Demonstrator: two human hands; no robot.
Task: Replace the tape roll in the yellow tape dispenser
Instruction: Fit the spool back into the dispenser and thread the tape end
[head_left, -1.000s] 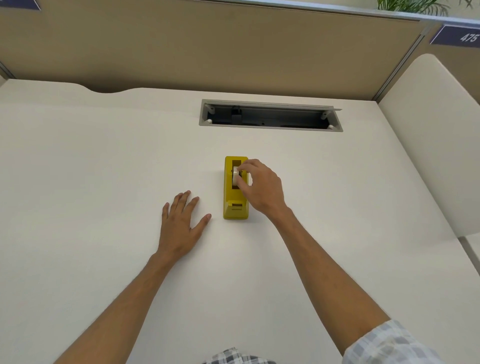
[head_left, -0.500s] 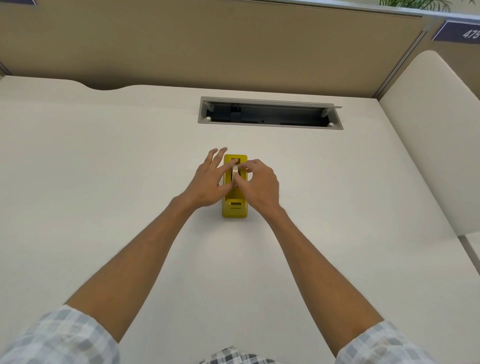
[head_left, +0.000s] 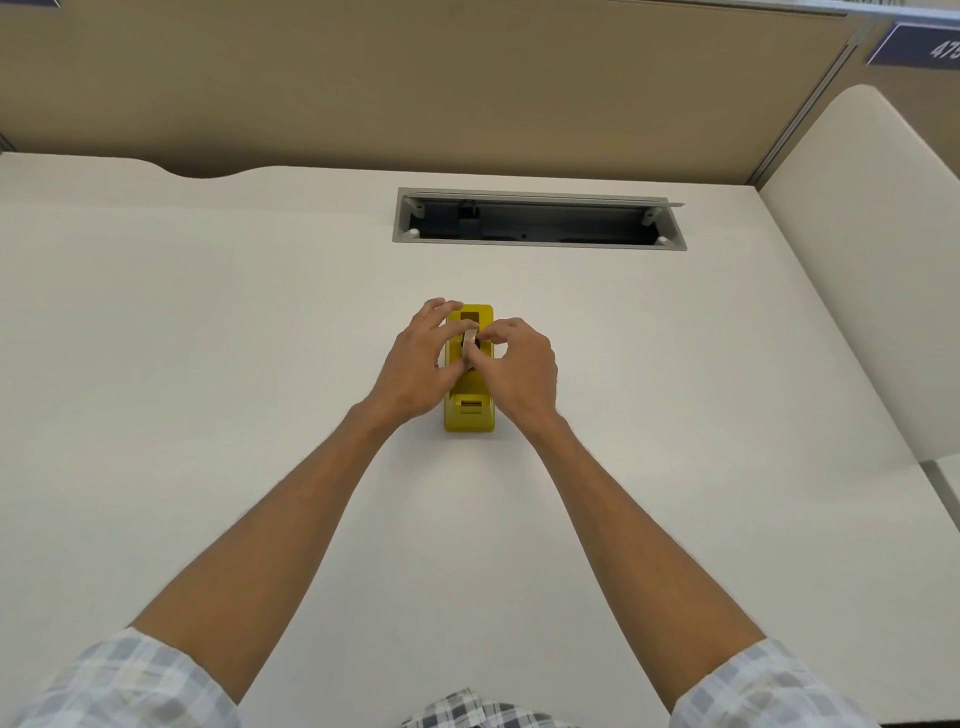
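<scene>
Head view: at mid-frame, the yellow plastic tape dispenser (head_left: 469, 395) stands on the white desk (head_left: 208, 364). Both hands pinch the pale, narrow tape roll (head_left: 470, 339) in its cradle: left hand (head_left: 418, 364) with thumb and forefinger closed on it, right hand (head_left: 517, 366) curled likewise. Judged step: lifting the roll out; next, a straight upward pull.

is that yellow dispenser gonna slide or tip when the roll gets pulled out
The yellow tape dispenser looks long and low on the smooth white desk, so tipping seems unlikely, though sliding is possible. Both the left hand and right hand sit against it at the tape roll, probably steadying it.
</scene>
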